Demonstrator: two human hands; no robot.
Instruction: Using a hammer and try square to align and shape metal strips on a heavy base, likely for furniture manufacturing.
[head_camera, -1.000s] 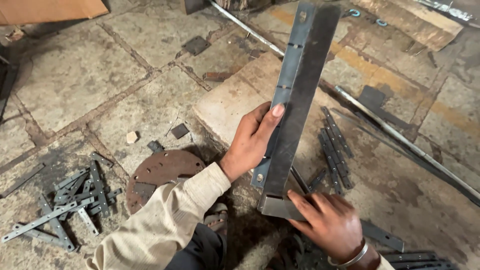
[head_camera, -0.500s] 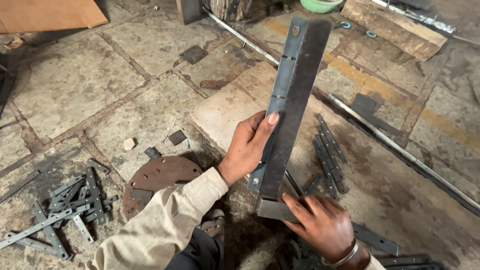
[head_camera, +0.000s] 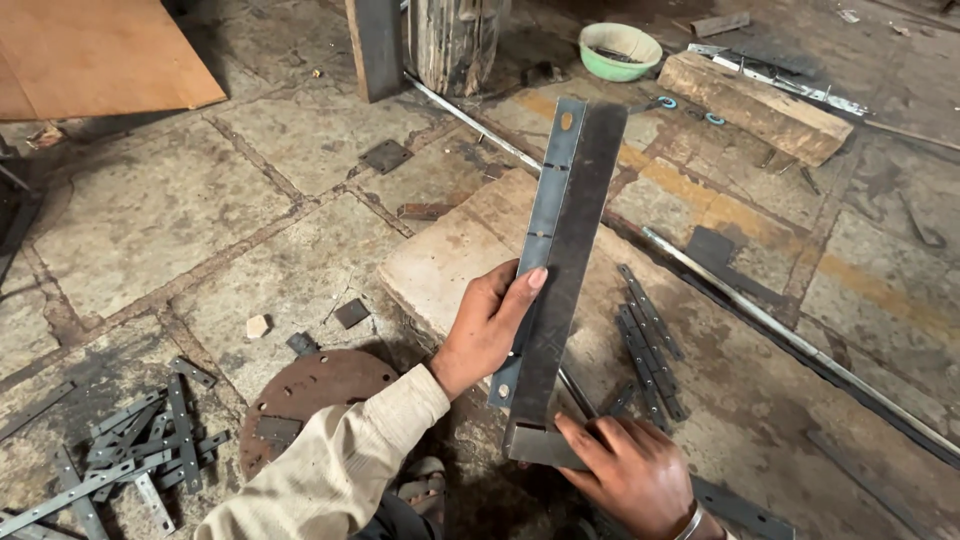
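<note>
Head view: at near left, loose flat metal strips (head_camera: 120, 440) and a rusty round plate (head_camera: 310, 395) on the stone floor. Centre, left hand (head_camera: 485, 325) gripping a long steel angle bar (head_camera: 560, 260), fingers wrapped together along its edge. Near right, right hand (head_camera: 630, 475) pinching the bar's bottom end.

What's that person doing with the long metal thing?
A person crouched over a stone floor holds a long steel angle bar upright. The left hand grips its middle, and the right hand steadies its bottom end. Short metal strips lie piled to the left, beside a rusty round plate.
</note>
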